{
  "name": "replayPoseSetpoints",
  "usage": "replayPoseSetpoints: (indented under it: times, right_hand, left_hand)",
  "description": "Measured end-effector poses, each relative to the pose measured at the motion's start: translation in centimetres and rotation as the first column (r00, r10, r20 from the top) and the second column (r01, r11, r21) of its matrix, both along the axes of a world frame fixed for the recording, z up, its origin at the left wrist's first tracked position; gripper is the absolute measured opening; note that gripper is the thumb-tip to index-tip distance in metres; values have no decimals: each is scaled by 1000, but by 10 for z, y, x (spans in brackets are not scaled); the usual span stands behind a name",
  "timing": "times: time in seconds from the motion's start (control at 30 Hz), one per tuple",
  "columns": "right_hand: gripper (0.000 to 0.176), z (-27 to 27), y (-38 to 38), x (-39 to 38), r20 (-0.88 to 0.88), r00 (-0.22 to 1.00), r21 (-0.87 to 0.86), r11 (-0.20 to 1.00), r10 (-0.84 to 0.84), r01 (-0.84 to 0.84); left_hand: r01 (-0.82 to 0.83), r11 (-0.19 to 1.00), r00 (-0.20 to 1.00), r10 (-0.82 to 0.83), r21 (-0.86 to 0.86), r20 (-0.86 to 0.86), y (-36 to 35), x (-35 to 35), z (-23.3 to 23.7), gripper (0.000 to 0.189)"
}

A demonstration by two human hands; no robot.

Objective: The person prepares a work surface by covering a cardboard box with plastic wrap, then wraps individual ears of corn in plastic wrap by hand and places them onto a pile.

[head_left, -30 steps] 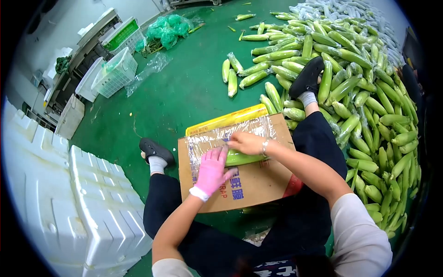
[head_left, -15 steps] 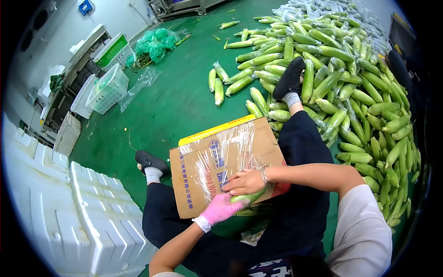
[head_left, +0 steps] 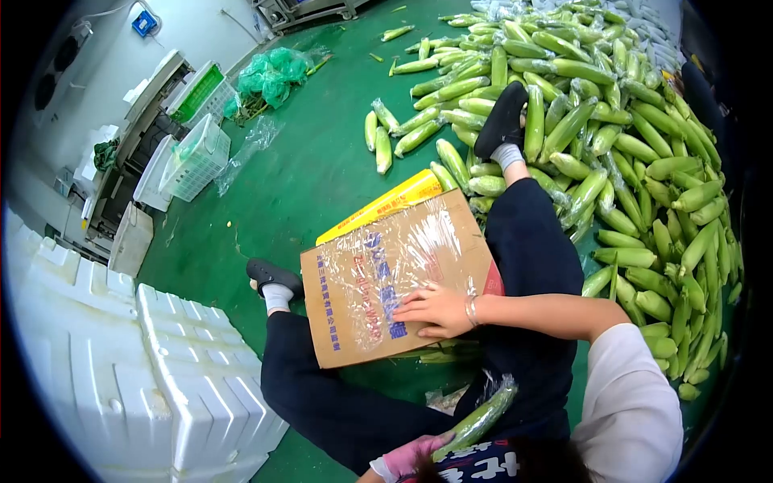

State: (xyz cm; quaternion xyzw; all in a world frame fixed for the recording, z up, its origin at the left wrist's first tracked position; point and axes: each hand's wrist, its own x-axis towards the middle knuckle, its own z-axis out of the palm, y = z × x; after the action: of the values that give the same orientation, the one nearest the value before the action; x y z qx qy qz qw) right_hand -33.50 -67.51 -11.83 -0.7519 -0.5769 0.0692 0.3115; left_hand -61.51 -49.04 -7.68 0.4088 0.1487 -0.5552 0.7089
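Observation:
My left hand (head_left: 412,456), in a pink glove, is drawn back to my lap at the bottom of the view. It grips the near end of an ear of corn (head_left: 481,414), green-husked and wrapped in clear film with a loose flap at its far end. My right hand (head_left: 439,311), bare with a bracelet at the wrist, lies with fingers spread on a cardboard box (head_left: 346,282) between my legs. Shiny clear film covers the box's printed top. A yellow box (head_left: 386,205) shows behind its far edge.
A large heap of corn ears (head_left: 628,153), many film-wrapped, spreads along the right side around my shoe. White foam boxes (head_left: 201,378) stand at the left. Further off are a white plastic basket (head_left: 197,165) and a green plastic bag (head_left: 274,78).
My left hand has moved from the box top back to my lap, carrying the ear of corn. My right hand stays on the box, its fingers now flatter against the film.

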Motion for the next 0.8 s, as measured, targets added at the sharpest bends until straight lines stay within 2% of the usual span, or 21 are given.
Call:
replayPoseSetpoints:
  times: [0.07, 0.1, 0.13, 0.17, 0.2, 0.23, 0.27, 0.33, 0.37, 0.4, 0.47, 0.5, 0.53, 0.57, 0.6, 0.63, 0.67, 0.7, 0.73, 0.77, 0.8]
  right_hand:
    - [51, 11, -14, -27, -34, 999, 52, 998, -35, 37]
    - [43, 22, -24, -48, -125, 990, 164, 983, -69, 89]
    - [36, 26, -34, -66, -218, 971, 264, 952, -100, 157]
    - [30, 22, -45, -84, -387, 904, 132, 959, -183, 251]
    - [29, 21, -58, -104, -532, 796, -18, 943, -290, 332]
    - [35, 31, -67, -122, -774, 482, -65, 808, -411, 586]
    - [37, 20, -73, -138, -892, 218, -115, 665, -396, 738]
    - [36, 33, -88, -161, -944, -30, -238, 615, -328, 752]
    - [35, 56, -92, -178, -968, -149, -249, 690, -202, 680]
    - [34, 73, -93, -192, -961, -267, -220, 768, -67, 601]
    - [34, 53, -75, -227, -970, 123, 243, 859, 210, 450]
    - [32, 68, -82, -222, -992, -19, 96, 855, 123, 510]
    - [32, 84, -93, -209, -986, -161, -56, 838, 39, 544]
    - [25, 77, -103, -190, -993, -118, -78, 659, 16, 748]
    - [21, 67, -119, -166, -986, -141, -59, 599, 90, 799]
    - [22, 65, -131, -139, -989, -149, -127, 509, 3, 852]
    - [26, 79, -151, -103, -967, -203, -254, 481, -156, 839]
    - [21, 106, -165, -67, -947, -201, -278, 326, -251, 904]
    - [22, 99, -190, -20, -927, -67, -181, 283, -369, 942]
    - [27, 108, -216, 30, -829, -112, -231, 153, -548, 961]
    - [25, 64, -263, 115, -774, -1, -136, 164, -633, 977]
  left_hand:
    - [-11, 977, 1000, 16, 212, -24, 12, -3, -8, 56]
    - [-67, 954, 976, 2, 293, 218, 23, -8, -17, 50]
    - [-58, 885, 950, -94, 463, 299, 22, 12, 5, 45]
    - [-187, 834, 901, -65, 519, 428, 17, 33, 36, 42]
    - [-309, 781, 832, -55, 543, 552, 10, 52, 65, 38]
    - [-396, 749, 686, -143, 531, 713, 6, 70, 82, 33]
    - [-475, 734, 496, -232, 485, 837, -1, 88, 94, 27]
    - [-638, 737, 278, -52, 225, 959, -29, 112, 108, 16]
    - [-718, 695, 183, 137, 37, 974, -45, 119, 113, 13]
    - [-694, 694, -1, 265, -192, 964, -52, 128, 93, 17]
    - [-725, 633, 225, 590, -271, 776, -121, 139, 104, 41]
    - [-633, 737, 471, 610, -238, 637, -136, 149, 94, 63]
    - [-517, 825, 528, 519, -230, 672, -154, 152, 87, 65]
    - [-410, 903, 640, 384, -127, 665, -173, 154, 80, 68]
    - [-281, 959, 599, 196, -25, 777, -188, 170, 65, 66]
    - [-282, 959, 507, 136, 15, 851, -199, 195, 47, 63]
    - [-289, 955, 410, 65, 61, 910, -203, 223, 36, 60]
    - [-327, 945, 387, 123, 11, 914, -208, 245, 38, 54]
    - [-366, 930, 360, 184, -43, 915, -212, 266, 40, 48]
    - [-425, 904, 305, 188, -44, 934, -207, 278, 54, 43]
    - [-484, 874, 253, 184, -40, 950, -198, 286, 70, 38]
